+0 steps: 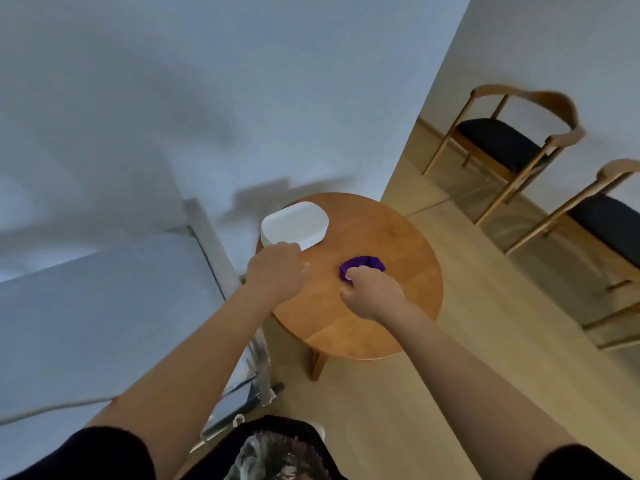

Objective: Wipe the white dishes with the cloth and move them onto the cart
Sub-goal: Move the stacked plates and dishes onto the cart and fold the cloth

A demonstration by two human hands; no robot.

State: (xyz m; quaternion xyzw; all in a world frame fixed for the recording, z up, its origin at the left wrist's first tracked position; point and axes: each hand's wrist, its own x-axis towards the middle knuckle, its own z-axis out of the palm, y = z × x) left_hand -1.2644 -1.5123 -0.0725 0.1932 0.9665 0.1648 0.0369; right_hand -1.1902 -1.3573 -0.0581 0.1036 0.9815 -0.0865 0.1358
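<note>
A white rounded-square dish (294, 223) stands at the far left edge of a small round wooden table (388, 306). My left hand (277, 268) is curled at the dish's near rim, and its fingers seem to grip that rim. My right hand (370, 289) is closed on a crumpled purple cloth (363, 264) that rests on the tabletop to the right of the dish. A metal-framed cart (214, 247) with a pale top surface stands to the left of the table.
Two wooden chairs with dark seats, one chair (505, 136) farther and another chair (609, 230) nearer, stand on the wood floor to the right. A pale wall rises behind the table and the cart.
</note>
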